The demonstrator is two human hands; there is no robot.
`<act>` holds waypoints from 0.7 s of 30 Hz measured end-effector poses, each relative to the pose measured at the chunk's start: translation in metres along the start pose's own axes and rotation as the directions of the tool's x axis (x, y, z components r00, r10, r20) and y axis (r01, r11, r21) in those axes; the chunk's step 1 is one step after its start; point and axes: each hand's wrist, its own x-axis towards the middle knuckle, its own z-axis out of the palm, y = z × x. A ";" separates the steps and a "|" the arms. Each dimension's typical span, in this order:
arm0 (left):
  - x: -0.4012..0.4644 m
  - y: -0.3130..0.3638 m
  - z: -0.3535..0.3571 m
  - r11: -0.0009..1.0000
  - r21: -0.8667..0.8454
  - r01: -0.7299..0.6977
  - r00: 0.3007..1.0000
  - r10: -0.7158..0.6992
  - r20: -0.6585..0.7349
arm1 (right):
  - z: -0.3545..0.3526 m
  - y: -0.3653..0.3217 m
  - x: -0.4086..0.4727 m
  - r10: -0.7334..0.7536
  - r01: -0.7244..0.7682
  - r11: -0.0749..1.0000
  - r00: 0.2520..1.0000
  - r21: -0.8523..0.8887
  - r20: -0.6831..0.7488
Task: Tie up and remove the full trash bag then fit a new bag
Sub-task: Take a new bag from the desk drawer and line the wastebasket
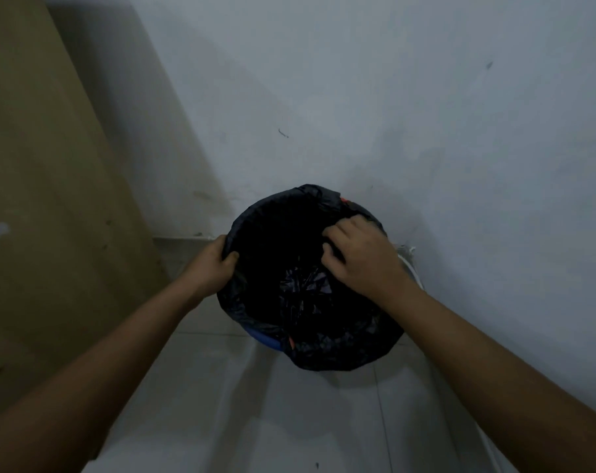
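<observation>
Both hands are on the black trash bag, which lines a round blue bin standing on the pale tiled floor against the grey wall. On the left, the left hand grips the bag's folded edge at the rim, fingers curled over it, thumb inside. On the right, the right hand lies palm down at the far right rim, its fingers bent and pinching a fold of plastic. Inside the bag it is very dark; only crumpled plastic is seen at the bottom. Most of the bin is hidden under the bag. Both forearms reach in from the lower corners. A brown panel stands at the left.
</observation>
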 end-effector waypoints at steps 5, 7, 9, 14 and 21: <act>-0.004 0.001 -0.012 0.999 -0.009 0.033 0.999 -0.033 0.010 | -0.005 0.012 0.007 0.335 -0.312 0.941 0.914 -0.128 0.231; -0.008 0.000 -0.016 1.000 0.007 0.024 1.000 -0.024 0.008 | -0.003 0.014 0.007 0.387 -0.418 0.909 0.847 0.005 0.365; -0.010 -0.002 -0.018 1.000 0.013 0.021 1.000 -0.021 0.006 | -0.003 0.017 0.008 0.458 -0.564 0.804 0.790 0.190 0.407; -0.014 -0.004 -0.024 1.000 -0.002 0.019 1.000 -0.019 0.021 | 0.001 0.025 0.013 0.554 -0.791 0.394 0.611 0.468 0.566; -0.008 -0.004 -0.022 0.999 -0.033 0.033 0.999 -0.032 0.016 | 0.008 0.029 0.008 0.729 -0.779 0.181 0.516 0.601 0.449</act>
